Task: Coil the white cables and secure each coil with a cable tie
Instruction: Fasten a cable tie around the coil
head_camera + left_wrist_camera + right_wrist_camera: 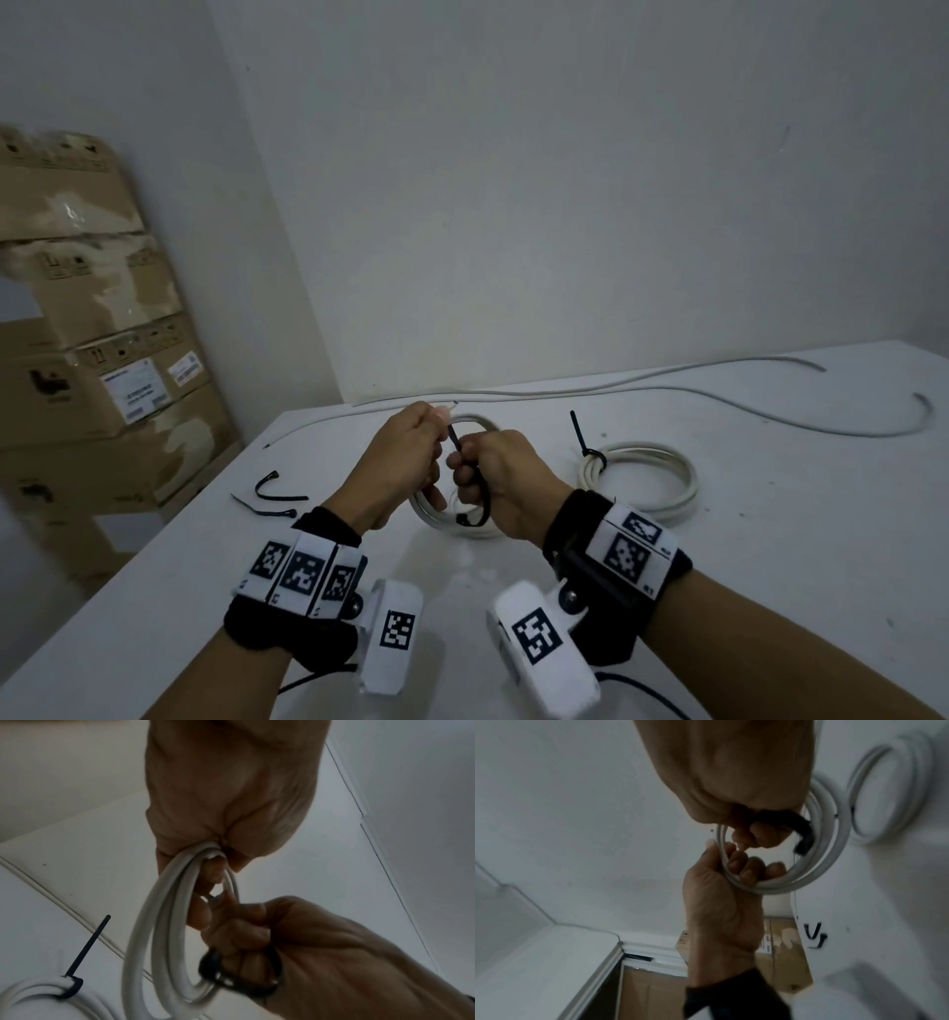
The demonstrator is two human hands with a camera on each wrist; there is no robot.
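My left hand (411,457) grips a small coil of white cable (480,422) held upright just above the white table (667,580); the left wrist view shows its strands (164,923) running through my curled fingers. My right hand (488,478) pinches a black cable tie (481,506) that loops under my fist, its tail rising between both hands. The right wrist view has the tie (800,833) against the coil (829,858). A second coil (642,478), bound with a black tie (585,437), lies flat to the right.
A long loose white cable (667,393) runs along the table's far side by the wall. Two spare black ties (277,501) lie near the left edge. Stacked cardboard boxes (102,360) stand left of the table.
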